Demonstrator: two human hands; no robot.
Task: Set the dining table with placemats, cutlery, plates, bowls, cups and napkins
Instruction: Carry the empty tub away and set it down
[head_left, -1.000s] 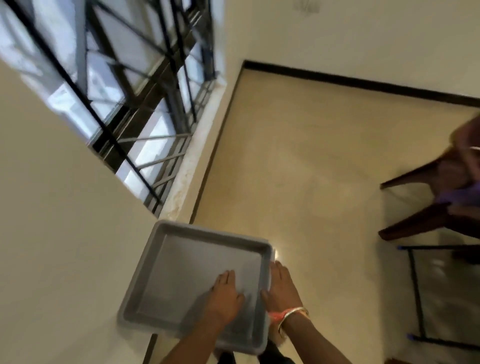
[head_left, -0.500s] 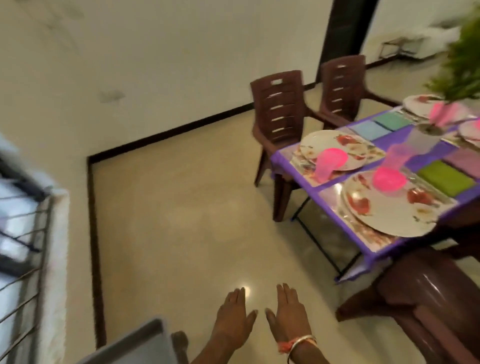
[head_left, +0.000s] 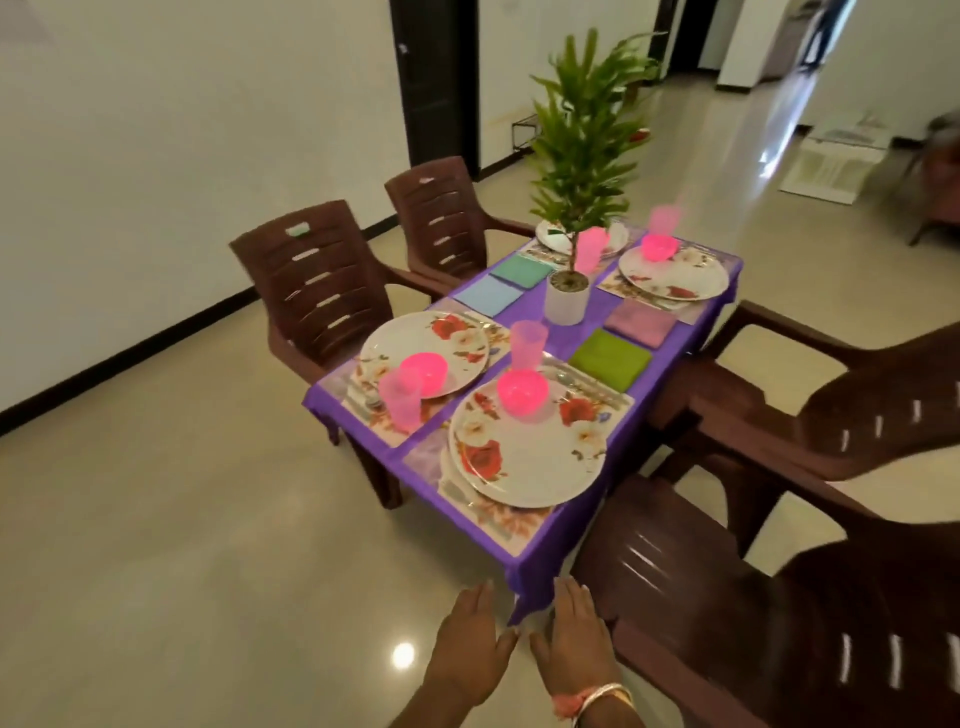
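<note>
The dining table (head_left: 540, 551) wears a purple cloth and carries floral placemats with white flowered plates (head_left: 524, 457). Pink bowls (head_left: 522, 393) sit on the plates and pink cups (head_left: 400, 402) stand beside them. Folded napkins lie along the middle: green (head_left: 610, 361), mauve (head_left: 641, 322), light blue (head_left: 485, 296) and teal (head_left: 522, 271). Cutlery (head_left: 592, 387) shows on the mats. My left hand (head_left: 467, 649) and my right hand (head_left: 574, 636) hang flat, fingers straight, below the table's near corner, holding nothing.
A potted green plant (head_left: 569, 301) stands at the table's centre. Brown plastic chairs flank it: two on the left (head_left: 317, 291), two on the right (head_left: 779, 613). Glossy floor spreads to the left; a dark doorway (head_left: 434, 78) lies behind.
My view has swung from the grey tray by the window to the set table. My hands left the tray and now hover flat and bare near the table corner.
</note>
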